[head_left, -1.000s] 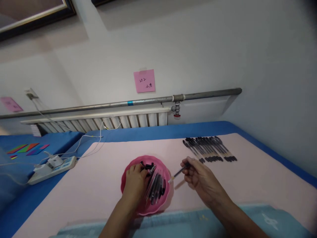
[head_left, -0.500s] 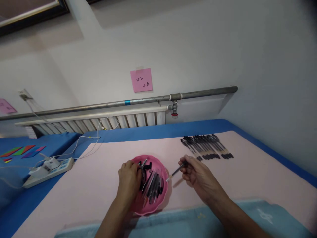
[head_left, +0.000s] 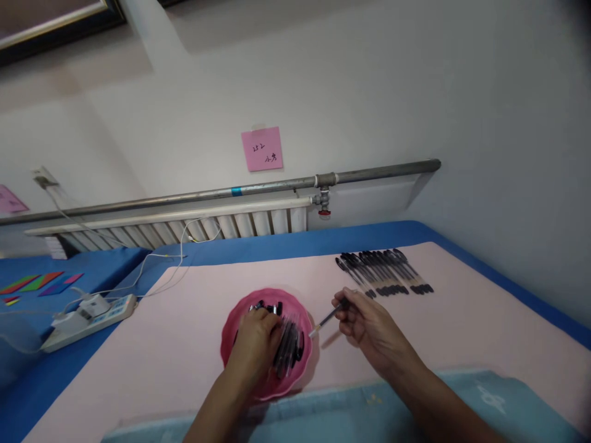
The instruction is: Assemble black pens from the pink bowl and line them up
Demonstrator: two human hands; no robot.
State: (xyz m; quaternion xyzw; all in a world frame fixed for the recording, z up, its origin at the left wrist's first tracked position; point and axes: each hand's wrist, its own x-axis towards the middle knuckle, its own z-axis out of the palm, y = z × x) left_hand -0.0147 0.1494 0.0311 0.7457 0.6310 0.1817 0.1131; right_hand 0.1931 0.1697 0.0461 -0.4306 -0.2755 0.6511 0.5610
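A pink bowl [head_left: 231, 344] sits on the pink cloth in front of me, holding several black pen parts [head_left: 290, 347] and caps. My left hand [head_left: 256, 341] reaches into the bowl with its fingers curled down among the parts; what they grip is hidden. Just right of the bowl, my right hand [head_left: 364, 326] pinches a pen [head_left: 327, 319] with a clear barrel, tip pointing down-left toward the bowl. A neat row of several black pens [head_left: 383, 274] lies further back on the right.
A white power strip [head_left: 87, 314] with cables lies at the left on the blue cover. Coloured flat shapes [head_left: 37, 284] lie on the far left table. A radiator [head_left: 184, 227] and a pipe run along the wall, with a pink note [head_left: 261, 149] above. A light blue cloth [head_left: 351, 412] covers the near edge.
My left hand has shifted within the bowl, first to its left rim and then back over the middle. My right hand has kept hold of the pen, hardly moving.
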